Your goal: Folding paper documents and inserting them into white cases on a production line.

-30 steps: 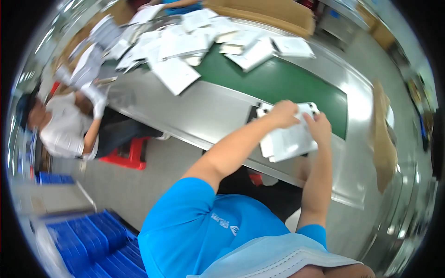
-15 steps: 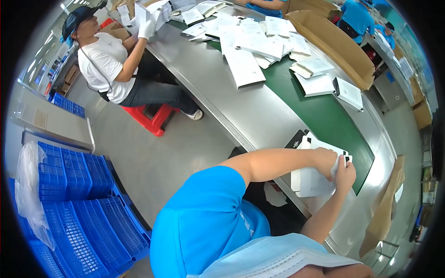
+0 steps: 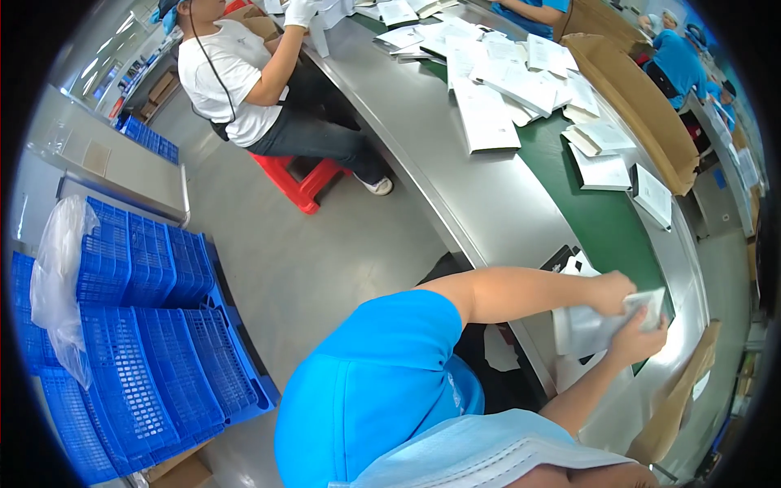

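Over the near end of the steel table [image 3: 533,207], both my hands grip a flat white carton [image 3: 590,328], partly smeared by motion. My left hand [image 3: 612,294] reaches across from the left, its fingers closed at the upper edge. Lower down, my right hand [image 3: 639,338] is closed on the right end, where a pale flap or sheet [image 3: 647,301] sticks up between the hands. Part of the carton is hidden behind the fingers. Just beyond my left forearm lie more white pieces [image 3: 579,265] and a small black box [image 3: 558,259].
White boxes [image 3: 488,114] are heaped on the green belt [image 3: 598,195] farther up the table. Brown cardboard [image 3: 643,114] stands along the far side. A gloved person [image 3: 220,73] sits at the left on a red stool [image 3: 297,183]. Blue crates [image 3: 146,350] are stacked at far left.
The carton has been raised and turned, with a pale part now sticking up at its right end. Both hands have moved rightward. The whole view has also shifted.
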A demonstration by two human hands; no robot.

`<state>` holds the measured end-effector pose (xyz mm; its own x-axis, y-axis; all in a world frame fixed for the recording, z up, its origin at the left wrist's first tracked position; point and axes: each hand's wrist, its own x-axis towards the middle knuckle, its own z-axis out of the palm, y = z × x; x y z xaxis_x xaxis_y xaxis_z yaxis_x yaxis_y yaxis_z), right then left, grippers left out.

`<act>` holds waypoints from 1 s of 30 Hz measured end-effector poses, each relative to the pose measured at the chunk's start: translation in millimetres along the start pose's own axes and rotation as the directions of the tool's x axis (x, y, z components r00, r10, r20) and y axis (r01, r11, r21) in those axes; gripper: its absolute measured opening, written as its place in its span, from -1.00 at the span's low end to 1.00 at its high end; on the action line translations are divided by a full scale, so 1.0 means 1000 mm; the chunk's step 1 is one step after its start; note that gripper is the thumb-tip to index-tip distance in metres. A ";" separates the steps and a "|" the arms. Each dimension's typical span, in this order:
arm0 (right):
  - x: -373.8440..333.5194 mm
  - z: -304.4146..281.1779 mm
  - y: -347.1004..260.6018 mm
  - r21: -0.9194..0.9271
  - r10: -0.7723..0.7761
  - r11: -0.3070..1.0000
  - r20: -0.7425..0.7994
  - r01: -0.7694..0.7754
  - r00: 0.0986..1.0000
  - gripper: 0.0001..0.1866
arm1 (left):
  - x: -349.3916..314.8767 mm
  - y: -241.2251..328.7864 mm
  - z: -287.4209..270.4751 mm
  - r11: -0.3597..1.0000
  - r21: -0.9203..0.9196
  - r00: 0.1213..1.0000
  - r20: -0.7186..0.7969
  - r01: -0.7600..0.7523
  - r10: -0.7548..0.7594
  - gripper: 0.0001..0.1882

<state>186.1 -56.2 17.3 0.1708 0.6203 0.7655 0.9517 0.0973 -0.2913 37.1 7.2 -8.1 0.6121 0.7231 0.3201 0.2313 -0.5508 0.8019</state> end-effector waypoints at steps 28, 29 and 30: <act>-0.008 0.020 0.014 0.511 0.424 0.430 0.613 -0.744 0.666 -0.52 | 0.011 -0.013 -0.004 0.952 -0.305 0.857 -0.486 0.018 -0.172 -0.71; -0.011 0.022 0.018 0.525 0.458 0.383 0.607 -0.760 0.650 -0.54 | 0.011 -0.014 -0.004 0.943 -0.332 0.867 -0.471 -0.002 -0.164 -0.71; -0.014 0.024 0.022 0.539 0.488 0.336 0.601 -0.772 0.632 -0.57 | 0.010 -0.015 -0.003 0.933 -0.359 0.876 -0.458 -0.022 -0.155 -0.71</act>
<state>198.1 -44.1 -13.5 0.4195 0.9078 -0.0031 0.0502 -0.0266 -0.9984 37.5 24.7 -15.3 0.1539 0.9094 0.3864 -0.0690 -0.3802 0.9223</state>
